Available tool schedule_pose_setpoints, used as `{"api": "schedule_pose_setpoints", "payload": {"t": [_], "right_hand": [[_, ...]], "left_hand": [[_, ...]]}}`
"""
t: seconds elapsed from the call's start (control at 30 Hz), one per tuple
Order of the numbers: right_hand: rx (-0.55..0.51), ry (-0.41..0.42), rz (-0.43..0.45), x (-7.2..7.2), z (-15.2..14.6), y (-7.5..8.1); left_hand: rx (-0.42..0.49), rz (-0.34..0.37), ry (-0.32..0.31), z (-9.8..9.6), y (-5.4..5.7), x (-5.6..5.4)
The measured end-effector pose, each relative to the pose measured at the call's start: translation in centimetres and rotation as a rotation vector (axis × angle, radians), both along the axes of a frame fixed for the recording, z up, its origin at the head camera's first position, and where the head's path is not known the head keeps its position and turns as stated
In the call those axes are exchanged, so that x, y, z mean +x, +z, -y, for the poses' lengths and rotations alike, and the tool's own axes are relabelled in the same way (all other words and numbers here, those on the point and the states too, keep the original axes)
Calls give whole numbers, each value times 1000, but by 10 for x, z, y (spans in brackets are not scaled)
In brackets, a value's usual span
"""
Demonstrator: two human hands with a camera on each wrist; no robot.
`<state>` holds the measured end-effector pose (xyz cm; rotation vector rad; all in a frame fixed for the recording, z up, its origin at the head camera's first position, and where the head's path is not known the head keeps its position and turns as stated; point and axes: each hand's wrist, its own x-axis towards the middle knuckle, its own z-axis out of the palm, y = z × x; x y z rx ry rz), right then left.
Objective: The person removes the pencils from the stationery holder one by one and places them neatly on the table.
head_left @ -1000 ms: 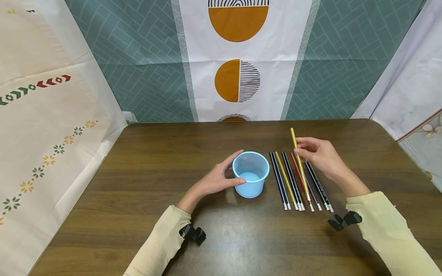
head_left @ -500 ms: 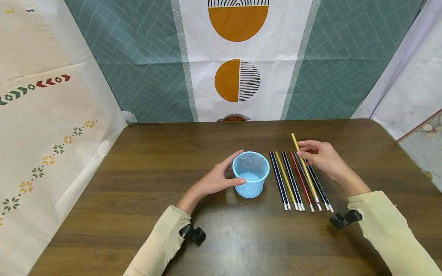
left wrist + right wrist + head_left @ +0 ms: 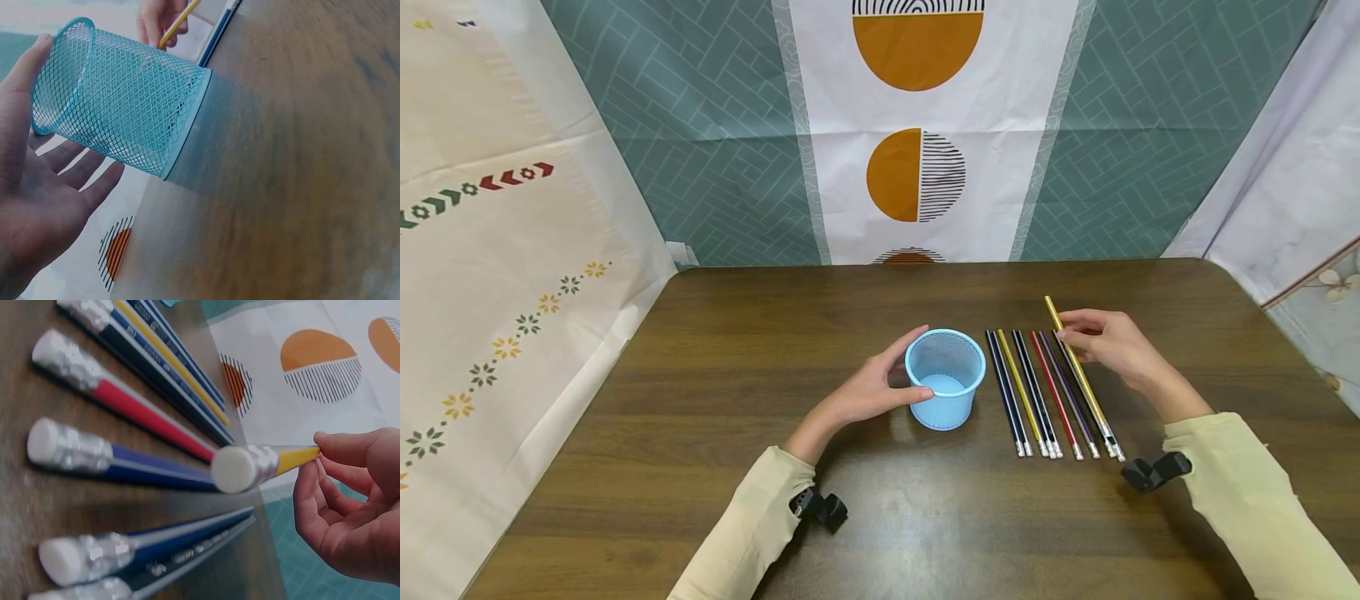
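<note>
Brown table (image 3: 700, 467), yellow pencil (image 3: 1075, 367) pinched in right hand (image 3: 1112, 343) grip

A narrow bare strip separates the mesh cup (image 3: 945, 377) from the pencil row (image 3: 1051, 393) (open table (image 3: 715, 367) leftward).

sleeves: pale cream-yellow, long, loose on both arms | wrists: small black camera mount clipped at each cuff | left hand (image 3: 868, 392), right hand (image 3: 1108, 342): bare
</note>
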<state>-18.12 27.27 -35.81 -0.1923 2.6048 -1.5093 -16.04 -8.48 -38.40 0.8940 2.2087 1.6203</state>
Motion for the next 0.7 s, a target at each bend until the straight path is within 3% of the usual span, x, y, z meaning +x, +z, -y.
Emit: {"api": "schedule_pose_setpoints", "payload": {"t": [0.7], "right_hand": [[86, 6, 70, -3, -26, -12]], "left_hand": [[11, -11, -2, -1, -1, 0]]}}
